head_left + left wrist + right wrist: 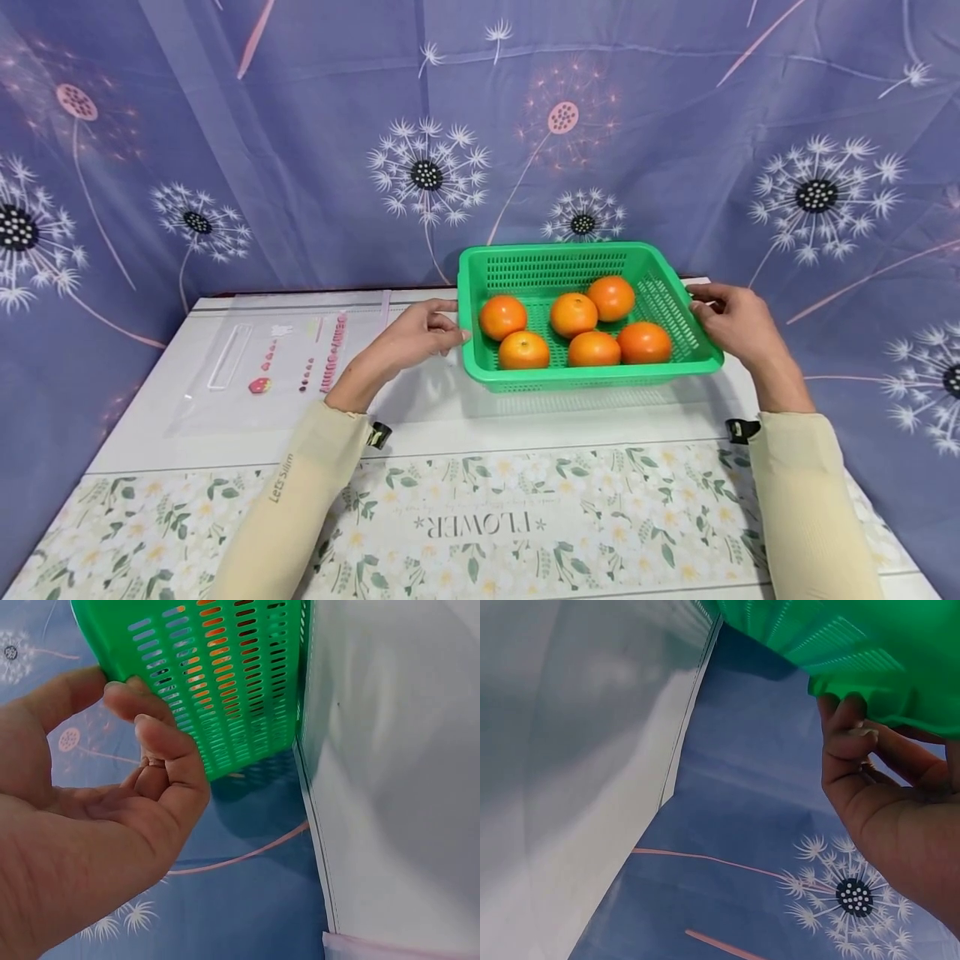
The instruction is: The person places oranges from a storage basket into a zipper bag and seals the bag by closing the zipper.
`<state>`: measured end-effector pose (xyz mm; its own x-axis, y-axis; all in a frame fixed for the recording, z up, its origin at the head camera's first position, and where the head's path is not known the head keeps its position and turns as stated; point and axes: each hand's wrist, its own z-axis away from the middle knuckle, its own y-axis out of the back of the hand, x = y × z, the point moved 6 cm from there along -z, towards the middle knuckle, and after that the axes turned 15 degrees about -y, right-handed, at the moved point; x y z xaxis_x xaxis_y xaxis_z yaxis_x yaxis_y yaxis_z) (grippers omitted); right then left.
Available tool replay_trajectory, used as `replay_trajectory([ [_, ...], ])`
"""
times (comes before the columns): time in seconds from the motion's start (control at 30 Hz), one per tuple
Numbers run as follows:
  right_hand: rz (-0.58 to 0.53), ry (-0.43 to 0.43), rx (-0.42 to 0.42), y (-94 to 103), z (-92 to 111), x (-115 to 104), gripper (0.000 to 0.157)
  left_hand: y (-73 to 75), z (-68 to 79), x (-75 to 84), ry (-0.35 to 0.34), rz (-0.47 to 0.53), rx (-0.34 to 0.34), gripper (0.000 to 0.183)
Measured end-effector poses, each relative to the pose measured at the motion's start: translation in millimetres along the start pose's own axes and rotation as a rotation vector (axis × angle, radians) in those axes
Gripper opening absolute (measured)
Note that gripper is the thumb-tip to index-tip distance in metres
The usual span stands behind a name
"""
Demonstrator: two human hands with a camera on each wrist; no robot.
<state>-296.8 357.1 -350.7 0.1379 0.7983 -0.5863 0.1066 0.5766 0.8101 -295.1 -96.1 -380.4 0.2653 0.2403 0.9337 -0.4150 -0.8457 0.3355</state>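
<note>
A green plastic basket [577, 377] with slotted walls is at the back of the table. Inside lie several glossy, orange-coloured round fruits [573, 315], grouped toward the left and middle. My left hand [423, 336] pinches the basket's left rim, thumb and index finger at the edge; the left wrist view shows the other fingers curled beside the slotted wall. On the opposite short side, my right hand [738, 325] grips the rim. In the right wrist view, its fingertips [850, 709] press up under the lip.
A clear plastic bag [225, 367] printed with small strawberries and red letters lies flat at the left. The white tablecloth [480, 429] carries a floral band [480, 567] along the front. Right behind the table hangs a purple dandelion-patterned curtain [322, 150].
</note>
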Motion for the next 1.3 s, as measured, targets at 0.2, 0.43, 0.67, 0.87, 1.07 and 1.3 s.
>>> replay_trajectory([
  [0.2,0.005,0.013,0.005,-1.8,-1,-1,0.043,3.8,2.2,1.1,0.025,0.011,-0.01,0.064],
  [0.43,0.004,0.018,-0.008,-4.7,-1,-3,0.044,8.6,2.9,1.2,0.03,0.033,-0.02,0.063],
  [0.67,0.002,0.044,0.001,-6.2,1,-10,0.042,15.1,4.3,-0.1,0.029,0.05,-0.031,0.062],
  [0.87,0.006,0.06,-0.004,-9.5,2,-15,0.041,21.4,6.8,-2.2,0.042,0.06,-0.039,0.062],
  [1.07,0.018,0.073,0.003,-12.4,2,-18,0.041,24.6,8.6,-2.6,0.063,0.059,-0.033,0.064],
  [1.3,0.011,0.082,0.009,-14.3,3,-21,0.04,27.7,10.1,-0.5,0.058,0.058,-0.035,0.064],
])
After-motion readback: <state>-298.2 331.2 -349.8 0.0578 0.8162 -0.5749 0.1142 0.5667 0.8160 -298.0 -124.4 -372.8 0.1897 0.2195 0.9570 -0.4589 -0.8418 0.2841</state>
